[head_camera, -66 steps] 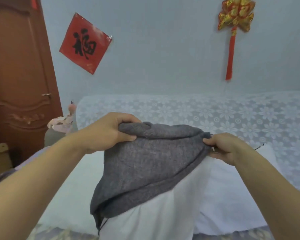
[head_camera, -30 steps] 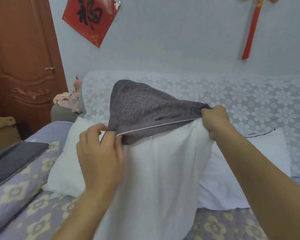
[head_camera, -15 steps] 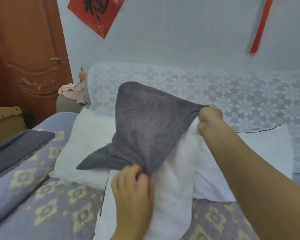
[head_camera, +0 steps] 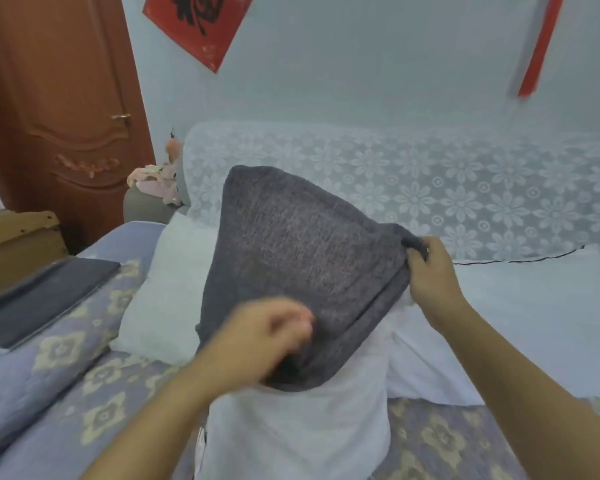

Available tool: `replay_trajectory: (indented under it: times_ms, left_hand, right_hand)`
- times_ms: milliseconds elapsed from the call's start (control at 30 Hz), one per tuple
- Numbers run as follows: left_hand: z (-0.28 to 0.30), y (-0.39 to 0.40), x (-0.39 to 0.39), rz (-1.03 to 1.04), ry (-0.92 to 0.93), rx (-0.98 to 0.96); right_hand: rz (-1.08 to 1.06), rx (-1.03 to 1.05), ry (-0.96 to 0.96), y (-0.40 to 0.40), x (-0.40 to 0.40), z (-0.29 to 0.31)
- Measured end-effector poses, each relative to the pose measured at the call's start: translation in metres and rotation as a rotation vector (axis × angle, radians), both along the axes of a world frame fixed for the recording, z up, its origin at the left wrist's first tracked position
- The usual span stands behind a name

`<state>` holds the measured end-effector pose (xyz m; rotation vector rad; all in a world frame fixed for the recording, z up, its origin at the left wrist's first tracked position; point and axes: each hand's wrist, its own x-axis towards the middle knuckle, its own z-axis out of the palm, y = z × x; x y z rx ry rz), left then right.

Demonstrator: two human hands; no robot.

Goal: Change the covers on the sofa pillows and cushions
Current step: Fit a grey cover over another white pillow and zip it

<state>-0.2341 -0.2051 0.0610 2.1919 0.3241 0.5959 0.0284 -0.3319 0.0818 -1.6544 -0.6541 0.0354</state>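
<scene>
A grey woven cover (head_camera: 302,258) sits over the top half of an upright white pillow insert (head_camera: 302,431) in front of me. My right hand (head_camera: 430,271) pinches the cover's right corner at the pillow's upper right. My left hand (head_camera: 264,337) is blurred with motion at the cover's lower edge, its fingers curled on the grey fabric. The insert's lower half is bare white.
Two bare white pillows (head_camera: 167,292) (head_camera: 520,323) lean against the lace-covered sofa back (head_camera: 430,188). A folded dark grey cover (head_camera: 39,299) lies at the left on the purple flowered seat cloth (head_camera: 70,382). A wooden door (head_camera: 56,109) stands at far left.
The grey cover has slid further down over the insert. My left hand went from the cover's top to its lower edge and moved up and right; my right hand keeps its corner.
</scene>
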Motion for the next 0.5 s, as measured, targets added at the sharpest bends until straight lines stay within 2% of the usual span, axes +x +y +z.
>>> replay_trajectory:
  times_ms: [33,67,100,133,233,300,367,433,500]
  left_hand:
    - [0.014,0.019,0.005,0.253,-0.252,-0.079]
    - [0.03,0.037,0.01,0.47,-0.428,-0.055]
    - [0.046,0.049,0.015,0.612,-0.527,0.002]
    - [0.054,0.061,0.021,0.667,-0.558,0.022]
    - [0.04,0.071,0.042,0.521,-0.399,-0.152]
    - [0.002,0.061,0.045,0.451,-0.274,-0.152]
    - [-0.037,0.05,0.042,0.427,-0.223,-0.124]
    - [-0.065,0.037,0.041,0.455,-0.166,0.0]
    - [-0.084,0.024,0.043,0.434,-0.129,0.223]
  right_hand:
    - [0.036,-0.002,-0.018,-0.006,-0.004,-0.01]
    - [0.061,-0.008,-0.017,-0.01,-0.007,-0.02]
    - [0.072,-0.017,0.001,-0.014,-0.009,-0.03]
    - [0.078,-0.028,0.025,-0.017,-0.009,-0.04]
    - [0.071,-0.073,0.083,-0.026,-0.003,-0.052]
    - [0.073,-0.072,0.143,-0.033,0.007,-0.054]
    - [0.062,-0.09,0.199,-0.045,0.019,-0.059]
    - [0.022,-0.149,0.252,-0.058,0.032,-0.072]
    - [-0.032,-0.207,0.357,-0.069,0.043,-0.092]
